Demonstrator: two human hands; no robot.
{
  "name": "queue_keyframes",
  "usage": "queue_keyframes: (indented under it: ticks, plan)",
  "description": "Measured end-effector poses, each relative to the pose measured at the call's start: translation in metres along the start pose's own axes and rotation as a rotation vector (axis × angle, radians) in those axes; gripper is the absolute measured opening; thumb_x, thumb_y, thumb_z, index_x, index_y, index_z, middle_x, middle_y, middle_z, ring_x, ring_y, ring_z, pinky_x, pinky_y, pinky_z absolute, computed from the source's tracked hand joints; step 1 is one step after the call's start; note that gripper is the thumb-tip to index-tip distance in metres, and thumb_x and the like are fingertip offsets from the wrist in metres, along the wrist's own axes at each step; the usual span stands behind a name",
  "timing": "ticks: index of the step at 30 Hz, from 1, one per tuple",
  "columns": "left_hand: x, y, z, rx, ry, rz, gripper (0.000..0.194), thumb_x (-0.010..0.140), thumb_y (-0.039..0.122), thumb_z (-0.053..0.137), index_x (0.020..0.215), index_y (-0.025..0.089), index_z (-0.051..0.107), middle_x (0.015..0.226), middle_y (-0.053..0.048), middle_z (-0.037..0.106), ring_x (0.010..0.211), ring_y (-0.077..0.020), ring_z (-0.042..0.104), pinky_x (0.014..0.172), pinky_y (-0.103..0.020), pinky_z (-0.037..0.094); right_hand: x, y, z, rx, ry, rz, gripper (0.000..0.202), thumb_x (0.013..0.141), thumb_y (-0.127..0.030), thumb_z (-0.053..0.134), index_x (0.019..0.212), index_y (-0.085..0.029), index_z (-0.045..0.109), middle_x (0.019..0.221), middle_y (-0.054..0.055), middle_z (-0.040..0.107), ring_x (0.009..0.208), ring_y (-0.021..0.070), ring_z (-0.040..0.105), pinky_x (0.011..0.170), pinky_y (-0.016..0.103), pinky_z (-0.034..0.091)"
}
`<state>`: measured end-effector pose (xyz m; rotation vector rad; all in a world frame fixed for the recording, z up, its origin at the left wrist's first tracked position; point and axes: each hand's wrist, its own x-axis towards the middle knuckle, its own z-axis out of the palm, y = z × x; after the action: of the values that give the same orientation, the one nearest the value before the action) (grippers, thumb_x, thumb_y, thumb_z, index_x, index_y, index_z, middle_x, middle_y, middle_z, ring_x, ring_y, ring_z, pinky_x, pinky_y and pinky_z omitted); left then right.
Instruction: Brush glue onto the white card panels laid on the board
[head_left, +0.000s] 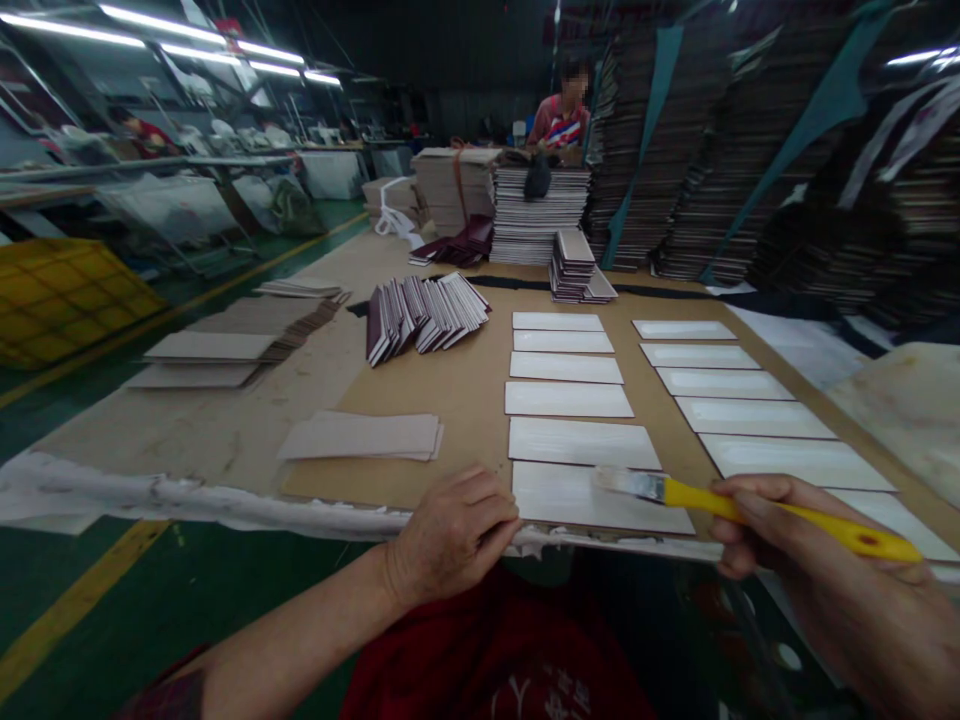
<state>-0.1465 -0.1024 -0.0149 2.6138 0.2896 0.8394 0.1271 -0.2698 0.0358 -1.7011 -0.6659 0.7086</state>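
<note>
Brush [720, 500] sits clamped in your right hand [825, 580], bristles pointing left over the nearest white card [592, 497], whose long axis runs left-right, while your left hand [450, 535] rests curled, holding nothing, on the board's edge [337, 515] just beside that card.

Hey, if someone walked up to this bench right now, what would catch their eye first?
Probably the yellow-handled brush in the right hand, its bristles over the nearest of two rows of white-coated cards laid out on the brown board. The left hand rests at the board's near edge, and tall dark stacks fill the far right.
</note>
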Motion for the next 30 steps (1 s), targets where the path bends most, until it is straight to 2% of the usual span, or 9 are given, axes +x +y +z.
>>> queue_keyframes:
  ticks: [4, 7, 9, 12, 16, 19, 24, 26, 30]
  plan:
    - [0.000, 0.000, 0.000, 0.002, 0.010, 0.004, 0.011, 0.094, 0.010, 0.057, 0.086, 0.015, 0.063, 0.083, -0.005, 0.067, 0.078, -0.0171, 0.059, 0.073, -0.033, 0.049, -0.011, -0.012, 0.058, 0.102, -0.177, 0.036, 0.042, 0.080, -0.059, 0.074, 0.094, -0.019, 0.072, 0.066, 0.003, 0.067, 0.057, 0.0153, 0.060, 0.060, 0.026, 0.050]
    - [-0.001, 0.000, 0.000, 0.004, -0.003, 0.007, 0.010, 0.094, 0.010, 0.058, 0.087, 0.014, 0.064, 0.083, -0.006, 0.068, 0.078, -0.0175, 0.059, 0.072, -0.033, 0.049, -0.008, -0.010, 0.078, 0.047, -0.302, 0.021, 0.043, 0.083, -0.062, 0.069, 0.088, -0.019, 0.071, 0.068, 0.002, 0.068, 0.057, 0.0148, 0.059, 0.060, 0.026, 0.047]
    - [-0.001, -0.001, 0.001, 0.002, -0.007, 0.014, 0.011, 0.094, 0.009, 0.057, 0.087, 0.014, 0.064, 0.083, -0.006, 0.068, 0.078, -0.0177, 0.059, 0.072, -0.033, 0.048, -0.002, -0.007, 0.075, -0.025, -0.330, 0.004, 0.044, 0.085, -0.063, 0.066, 0.084, -0.020, 0.069, 0.066, 0.002, 0.067, 0.057, 0.0148, 0.059, 0.059, 0.026, 0.046]
    - [-0.001, -0.001, 0.001, -0.006, 0.007, 0.017, 0.011, 0.094, 0.009, 0.058, 0.086, 0.014, 0.064, 0.082, -0.006, 0.067, 0.078, -0.0179, 0.059, 0.072, -0.033, 0.048, 0.005, -0.007, 0.057, -0.128, -0.308, 0.005, 0.043, 0.087, -0.063, 0.065, 0.082, -0.020, 0.069, 0.065, 0.001, 0.066, 0.059, 0.0147, 0.060, 0.061, 0.025, 0.046]
    - [0.000, -0.001, 0.001, -0.013, 0.025, 0.022, 0.011, 0.093, 0.008, 0.058, 0.086, 0.014, 0.064, 0.081, -0.006, 0.068, 0.076, -0.0173, 0.059, 0.071, -0.032, 0.048, 0.005, -0.014, 0.041, -0.111, -0.227, 0.027, 0.046, 0.081, -0.065, 0.071, 0.091, -0.019, 0.071, 0.070, 0.002, 0.070, 0.057, 0.0148, 0.061, 0.059, 0.025, 0.046]
    - [0.000, -0.001, 0.001, -0.005, 0.034, 0.028, 0.012, 0.093, 0.008, 0.057, 0.086, 0.015, 0.064, 0.081, -0.006, 0.068, 0.076, -0.0173, 0.059, 0.071, -0.033, 0.049, -0.001, -0.016, 0.053, -0.024, -0.193, 0.028, 0.044, 0.082, -0.063, 0.072, 0.093, -0.020, 0.071, 0.068, 0.002, 0.069, 0.058, 0.0151, 0.061, 0.062, 0.025, 0.047]
    - [0.001, 0.000, 0.001, 0.013, 0.008, 0.020, 0.013, 0.094, 0.009, 0.057, 0.085, 0.015, 0.063, 0.081, -0.006, 0.067, 0.076, -0.0177, 0.059, 0.071, -0.033, 0.048, -0.001, -0.014, 0.070, -0.040, -0.347, -0.002, 0.042, 0.086, -0.061, 0.066, 0.085, -0.020, 0.070, 0.067, 0.001, 0.068, 0.057, 0.0148, 0.060, 0.058, 0.025, 0.046]
    - [0.001, -0.001, 0.001, 0.004, 0.005, 0.022, 0.013, 0.094, 0.009, 0.057, 0.085, 0.015, 0.063, 0.080, -0.006, 0.067, 0.076, -0.0176, 0.059, 0.070, -0.033, 0.048, 0.002, -0.012, 0.063, -0.083, -0.321, 0.003, 0.041, 0.086, -0.061, 0.067, 0.086, -0.020, 0.071, 0.067, 0.001, 0.067, 0.058, 0.0147, 0.059, 0.058, 0.025, 0.045]
    - [0.000, -0.002, 0.001, -0.006, 0.013, 0.011, 0.013, 0.093, 0.008, 0.057, 0.085, 0.016, 0.063, 0.080, -0.006, 0.066, 0.076, -0.0175, 0.058, 0.070, -0.033, 0.047, 0.009, -0.009, 0.030, -0.136, -0.190, 0.024, 0.046, 0.079, -0.064, 0.073, 0.090, -0.019, 0.073, 0.068, 0.004, 0.069, 0.059, 0.0172, 0.061, 0.060, 0.027, 0.048]
